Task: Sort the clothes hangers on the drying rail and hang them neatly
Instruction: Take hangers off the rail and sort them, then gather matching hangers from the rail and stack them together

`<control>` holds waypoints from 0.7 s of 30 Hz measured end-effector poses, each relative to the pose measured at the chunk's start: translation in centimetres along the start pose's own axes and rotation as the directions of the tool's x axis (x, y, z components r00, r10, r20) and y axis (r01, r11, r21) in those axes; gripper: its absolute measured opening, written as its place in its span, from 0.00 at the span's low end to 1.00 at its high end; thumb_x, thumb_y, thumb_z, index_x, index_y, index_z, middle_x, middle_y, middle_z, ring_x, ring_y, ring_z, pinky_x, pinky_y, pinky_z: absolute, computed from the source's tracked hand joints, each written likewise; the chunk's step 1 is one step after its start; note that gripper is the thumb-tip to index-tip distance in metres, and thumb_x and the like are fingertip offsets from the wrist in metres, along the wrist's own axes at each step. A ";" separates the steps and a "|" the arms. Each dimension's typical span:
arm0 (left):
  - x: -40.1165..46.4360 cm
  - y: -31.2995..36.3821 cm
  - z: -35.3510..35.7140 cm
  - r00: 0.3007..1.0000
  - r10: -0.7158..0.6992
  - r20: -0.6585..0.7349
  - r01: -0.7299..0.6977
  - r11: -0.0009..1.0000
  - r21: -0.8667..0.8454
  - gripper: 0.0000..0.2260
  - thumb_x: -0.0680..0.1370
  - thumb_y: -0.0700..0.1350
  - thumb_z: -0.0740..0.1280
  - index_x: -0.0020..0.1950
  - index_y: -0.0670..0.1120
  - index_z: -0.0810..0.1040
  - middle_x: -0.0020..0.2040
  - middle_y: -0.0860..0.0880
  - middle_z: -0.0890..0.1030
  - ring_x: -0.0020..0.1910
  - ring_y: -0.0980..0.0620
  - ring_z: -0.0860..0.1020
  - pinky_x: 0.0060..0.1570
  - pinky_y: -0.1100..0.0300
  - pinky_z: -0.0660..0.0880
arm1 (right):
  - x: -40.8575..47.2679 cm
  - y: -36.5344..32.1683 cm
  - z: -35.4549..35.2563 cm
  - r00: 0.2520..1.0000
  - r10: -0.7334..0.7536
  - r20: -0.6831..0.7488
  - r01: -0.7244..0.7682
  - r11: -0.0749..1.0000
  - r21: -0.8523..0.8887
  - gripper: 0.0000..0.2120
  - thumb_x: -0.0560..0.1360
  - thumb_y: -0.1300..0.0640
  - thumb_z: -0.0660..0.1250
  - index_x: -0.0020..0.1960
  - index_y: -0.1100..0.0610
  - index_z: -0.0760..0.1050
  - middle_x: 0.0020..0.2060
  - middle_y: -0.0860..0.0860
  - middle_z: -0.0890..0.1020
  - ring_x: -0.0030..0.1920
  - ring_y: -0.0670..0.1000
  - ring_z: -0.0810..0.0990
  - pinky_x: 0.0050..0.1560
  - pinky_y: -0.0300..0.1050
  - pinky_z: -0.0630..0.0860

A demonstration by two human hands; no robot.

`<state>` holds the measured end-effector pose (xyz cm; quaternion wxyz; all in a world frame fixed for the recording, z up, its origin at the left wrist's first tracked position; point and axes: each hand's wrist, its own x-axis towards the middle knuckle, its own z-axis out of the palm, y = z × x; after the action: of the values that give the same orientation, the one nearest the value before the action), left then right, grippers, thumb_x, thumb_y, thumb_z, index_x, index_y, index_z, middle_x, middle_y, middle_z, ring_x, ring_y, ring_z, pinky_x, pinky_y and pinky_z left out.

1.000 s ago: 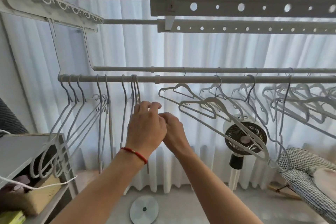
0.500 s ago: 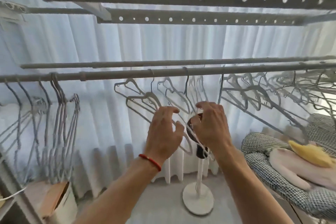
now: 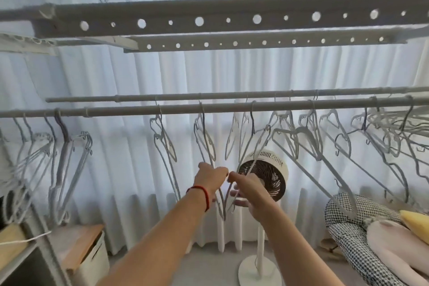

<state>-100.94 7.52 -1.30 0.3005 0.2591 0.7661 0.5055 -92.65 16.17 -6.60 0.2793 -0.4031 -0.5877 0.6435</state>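
Observation:
The grey drying rail (image 3: pixel 120 111) runs across the view, with a second rail (image 3: pixel 162 97) just behind it. A tidy bunch of hangers (image 3: pixel 63 146) hangs at the left. Several loose hangers hang askew in the middle, and a tangled cluster (image 3: pixel 383 132) fills the right. My left hand (image 3: pixel 210 177), a red cord on its wrist, grips the lower part of a grey hanger (image 3: pixel 204 139). My right hand (image 3: pixel 249 193) is close beside it. Its fingers pinch the lower arm of a white hanger (image 3: pixel 255 153). Both hangers stay hooked on the rail.
A white standing fan (image 3: pixel 270 169) stands right behind my hands. Two perforated bars (image 3: pixel 209 21) run overhead. A checked cushioned seat (image 3: pixel 348 227) holding soft items sits at the lower right. A white box with a wooden lid (image 3: pixel 81 246) stands at the lower left, before the white curtain.
My view has swung right, away from the left bunch. Both hands moved right and down from the hooks to the lower ends of two middle hangers and took hold.

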 end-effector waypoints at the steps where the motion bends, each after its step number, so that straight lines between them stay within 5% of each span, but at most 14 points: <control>1: -0.1 0.0 0.0 0.997 -0.059 0.043 0.063 0.995 -0.082 0.25 0.76 0.44 0.65 0.72 0.44 0.62 0.60 0.41 0.73 0.56 0.39 0.79 0.54 0.44 0.81 | 0.0 0.2 -0.3 1.000 -0.017 -0.005 0.017 1.000 -0.001 0.33 0.64 0.48 0.71 0.65 0.63 0.72 0.56 0.57 0.79 0.50 0.55 0.83 0.42 0.48 0.81; 4: -0.1 0.1 -0.2 0.983 -0.113 0.143 0.131 0.984 -0.123 0.17 0.73 0.43 0.65 0.61 0.42 0.72 0.54 0.36 0.78 0.43 0.41 0.81 0.41 0.52 0.81 | -0.5 0.3 -1.0 0.996 -0.079 -0.036 0.080 0.996 0.030 0.31 0.63 0.45 0.66 0.60 0.62 0.72 0.48 0.55 0.75 0.44 0.54 0.76 0.42 0.50 0.76; 7: -0.2 0.2 -0.1 0.987 -0.065 0.149 0.086 0.986 -0.140 0.13 0.71 0.42 0.62 0.54 0.42 0.75 0.48 0.39 0.80 0.40 0.44 0.75 0.41 0.55 0.73 | -1.4 0.1 -1.4 0.986 -0.140 -0.091 0.144 0.989 0.036 0.23 0.64 0.44 0.62 0.50 0.60 0.71 0.44 0.56 0.72 0.42 0.54 0.71 0.43 0.52 0.72; 13: -0.3 -0.3 -1.0 0.996 0.044 0.082 -0.037 0.996 -0.085 0.28 0.67 0.44 0.61 0.68 0.44 0.66 0.45 0.44 0.74 0.38 0.47 0.71 0.35 0.56 0.70 | -2.3 0.6 -2.1 0.960 -0.211 -0.186 0.224 0.973 0.048 0.19 0.63 0.45 0.60 0.47 0.57 0.72 0.40 0.55 0.72 0.41 0.55 0.69 0.43 0.55 0.68; 18: -0.9 -2.7 -1.9 0.996 0.073 0.042 -0.071 0.996 -0.045 0.30 0.71 0.43 0.61 0.74 0.50 0.61 0.43 0.45 0.75 0.38 0.48 0.72 0.29 0.60 0.71 | -3.5 2.3 -1.8 0.955 -0.238 -0.177 0.246 0.969 0.022 0.12 0.63 0.46 0.60 0.41 0.53 0.68 0.36 0.52 0.69 0.39 0.55 0.67 0.42 0.55 0.67; 21: -1.6 -4.6 -2.0 0.995 0.093 0.039 -0.091 0.995 -0.035 0.32 0.72 0.43 0.61 0.75 0.54 0.58 0.42 0.45 0.75 0.36 0.49 0.72 0.27 0.60 0.70 | -4.9 3.7 -1.2 0.947 -0.279 -0.158 0.279 0.960 -0.023 0.11 0.67 0.46 0.59 0.47 0.49 0.72 0.36 0.50 0.71 0.40 0.54 0.69 0.44 0.54 0.68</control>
<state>-101.68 3.53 -4.61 0.2966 0.2994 0.7387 0.5260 -88.67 12.12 -9.25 0.4137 -0.3664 -0.6146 0.5630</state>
